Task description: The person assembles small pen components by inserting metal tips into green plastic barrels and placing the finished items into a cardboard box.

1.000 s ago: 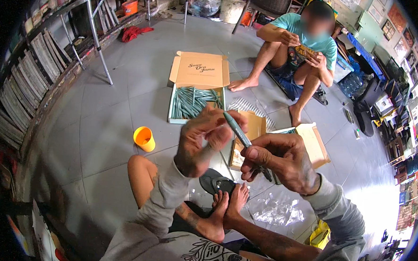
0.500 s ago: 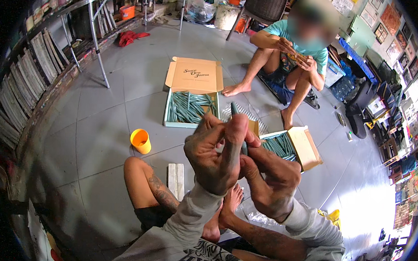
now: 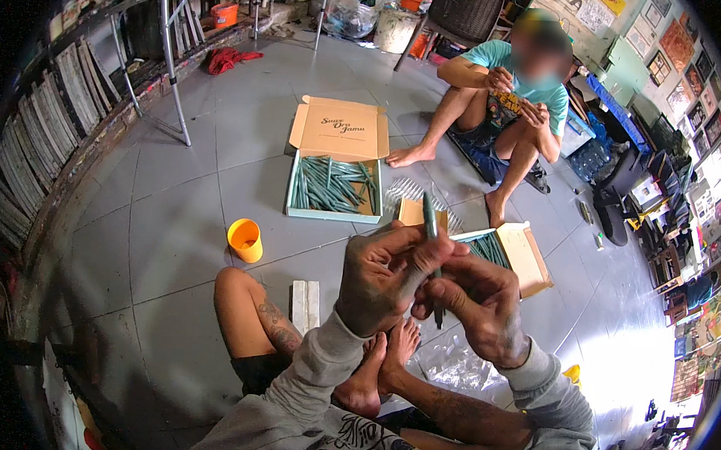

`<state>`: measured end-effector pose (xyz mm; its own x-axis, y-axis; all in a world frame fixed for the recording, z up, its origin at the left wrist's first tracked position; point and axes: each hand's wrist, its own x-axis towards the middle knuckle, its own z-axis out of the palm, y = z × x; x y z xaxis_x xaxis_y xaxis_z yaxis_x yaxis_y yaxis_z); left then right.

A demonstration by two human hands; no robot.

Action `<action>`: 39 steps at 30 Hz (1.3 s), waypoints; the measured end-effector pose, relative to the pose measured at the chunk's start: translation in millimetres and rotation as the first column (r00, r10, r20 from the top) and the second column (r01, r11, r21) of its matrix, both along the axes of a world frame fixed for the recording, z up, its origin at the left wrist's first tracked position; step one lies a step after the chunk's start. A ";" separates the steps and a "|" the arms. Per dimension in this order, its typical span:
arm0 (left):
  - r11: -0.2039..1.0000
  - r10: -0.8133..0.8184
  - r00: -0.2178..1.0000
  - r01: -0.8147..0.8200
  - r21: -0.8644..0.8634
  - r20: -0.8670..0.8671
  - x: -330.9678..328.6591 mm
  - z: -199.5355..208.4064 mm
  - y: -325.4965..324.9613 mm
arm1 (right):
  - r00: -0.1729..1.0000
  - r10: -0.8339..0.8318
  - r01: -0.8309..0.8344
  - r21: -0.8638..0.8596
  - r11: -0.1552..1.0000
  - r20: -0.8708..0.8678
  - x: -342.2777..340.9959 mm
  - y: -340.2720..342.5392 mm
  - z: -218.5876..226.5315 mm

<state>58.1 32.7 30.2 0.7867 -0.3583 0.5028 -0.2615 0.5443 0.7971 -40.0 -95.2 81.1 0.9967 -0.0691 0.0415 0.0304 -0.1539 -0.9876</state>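
I find both bare hands raised in front of the wearer's chest, grey sleeves (image 3: 328, 352) ending at the wrists. The left hand (image 3: 382, 279) is curled, its thumb and forefinger clamped on a slim dark green pen (image 3: 431, 218). The right hand (image 3: 485, 301) meets it from the other side and is also clamped on the pen, thumb and bent fingers pinching the lower portion. From my remote position the fingers overlap, so I cannot say exactly how each fingertip bears on it.

Under the hands I record a grey tiled floor (image 3: 180, 248). Beyond the left hand stands an open cardboard box with pale green walls (image 3: 332, 217), holding a pile of green pens (image 3: 330, 183); a yellow-orange plastic cup (image 3: 245, 241) is to that hand's left. Just beyond the right hand is a second open cardboard box (image 3: 530, 264), also containing pens. Crumpled clear plastic film (image 3: 461, 365) lies below the right hand. Farther out, a seated co-worker in a teal shirt (image 3: 490, 54) faces the hands.

The held pen is nearly upright between the two hands, its upper end rising above the fingers and its dark lower tip showing beneath them.
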 end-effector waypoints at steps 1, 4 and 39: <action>0.989 0.142 0.982 -0.147 0.029 0.125 4.1 0.5 -1.7 | 1.000 0.027 -0.027 -0.026 0.999 -0.007 1.1 -1.2 -1.0; 0.969 0.247 0.969 -0.246 0.032 -0.007 2.3 17.5 -8.3 | 0.998 0.055 -0.055 0.028 0.998 0.006 3.8 -2.3 0.8; 0.933 -0.347 0.925 0.357 0.041 -0.152 -17.6 22.7 -29.9 | 0.915 0.390 -0.208 0.708 0.675 -0.103 -17.6 -59.1 -5.2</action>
<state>40.5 2.8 52.9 0.6646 -0.6537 0.3620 0.0539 0.5251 0.8493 -57.7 -154.3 75.9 0.9410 0.3157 -0.1223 -0.2809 0.5265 -0.8024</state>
